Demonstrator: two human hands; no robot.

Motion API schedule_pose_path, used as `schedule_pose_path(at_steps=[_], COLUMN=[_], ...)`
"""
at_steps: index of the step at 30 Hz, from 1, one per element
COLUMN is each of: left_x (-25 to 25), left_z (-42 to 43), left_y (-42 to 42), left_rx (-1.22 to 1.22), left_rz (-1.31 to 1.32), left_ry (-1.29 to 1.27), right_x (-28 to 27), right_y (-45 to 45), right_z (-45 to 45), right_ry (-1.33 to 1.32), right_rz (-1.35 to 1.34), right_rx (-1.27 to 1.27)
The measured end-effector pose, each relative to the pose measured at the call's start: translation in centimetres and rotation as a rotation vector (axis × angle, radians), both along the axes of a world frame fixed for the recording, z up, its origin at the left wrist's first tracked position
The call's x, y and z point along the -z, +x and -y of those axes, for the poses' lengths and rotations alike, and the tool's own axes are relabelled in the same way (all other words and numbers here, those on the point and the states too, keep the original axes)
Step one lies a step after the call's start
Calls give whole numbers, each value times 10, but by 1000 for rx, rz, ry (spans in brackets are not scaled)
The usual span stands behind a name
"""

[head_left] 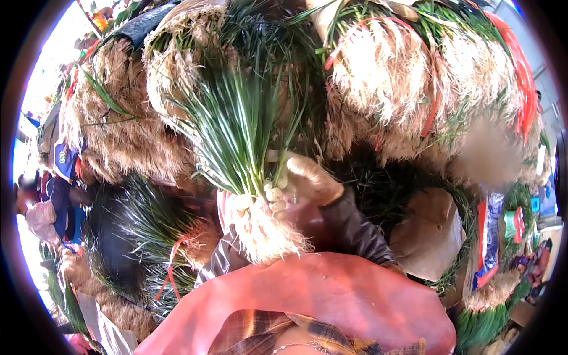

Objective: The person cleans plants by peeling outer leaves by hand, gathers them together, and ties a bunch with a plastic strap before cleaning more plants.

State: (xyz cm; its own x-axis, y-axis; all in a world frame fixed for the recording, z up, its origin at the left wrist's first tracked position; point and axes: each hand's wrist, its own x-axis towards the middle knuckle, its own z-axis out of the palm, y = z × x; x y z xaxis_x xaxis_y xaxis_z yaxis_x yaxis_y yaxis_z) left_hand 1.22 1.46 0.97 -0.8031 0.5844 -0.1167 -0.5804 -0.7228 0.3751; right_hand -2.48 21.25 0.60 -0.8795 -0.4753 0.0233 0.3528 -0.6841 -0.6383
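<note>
A bunch of long green stalks (239, 133) with pale roots (263, 231) stands upright in front of my chest, its leaves fanned upward. My left hand (241, 203), in a pale glove, is closed round the base of the bunch and mostly hidden by the roots and stalks. From the right side, my right hand (313, 178), also in a pale glove, curls against the same base, where the stalks meet the roots. Small pale rounded shapes lie between the hands; whether they are bulbs or fingertips is hard to tell.
Large root bundles hang or lie stacked at the upper left (115, 127) and upper right (384, 77). A tied bunch (198, 239) lies at lower left, brown paper (429, 236) at right. The red apron (331, 290) spans the bottom.
</note>
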Motion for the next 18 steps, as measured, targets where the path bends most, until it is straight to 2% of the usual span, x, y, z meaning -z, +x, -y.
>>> schedule_pose_path(at_steps=[4,6,8,11,13,15,16,17,18], left_x=[0,-2,-1,1,1,3,3,3,3], left_z=[-7,-11,-9,-7,-3,-1,-2,-3,-4], left_y=[0,-1,-1,2,1,0,-1,-3,-4], left_rx=[27,38,43,30,21,11,11,12,9], left_rz=[3,10,8,7,-4,-6,-9,-11,-12], left_ry=[1,-2,3,3,-7,-7,-11,-9,-12], right_x=[-14,-15,-5,76,97,86,83,72,60], right_y=[0,-2,-6,-30,-23,2,7,7,0], right_z=[21,18,28,-41,-91,-106,-107,-103,-92], right_ry=[-80,460,542,737,1281,1799,1951,1954,1903], right_rz=[185,194,191,115,202,-108,-92,-86,-181], right_rx=[85,274,662,1051,795,456,429,422,588])
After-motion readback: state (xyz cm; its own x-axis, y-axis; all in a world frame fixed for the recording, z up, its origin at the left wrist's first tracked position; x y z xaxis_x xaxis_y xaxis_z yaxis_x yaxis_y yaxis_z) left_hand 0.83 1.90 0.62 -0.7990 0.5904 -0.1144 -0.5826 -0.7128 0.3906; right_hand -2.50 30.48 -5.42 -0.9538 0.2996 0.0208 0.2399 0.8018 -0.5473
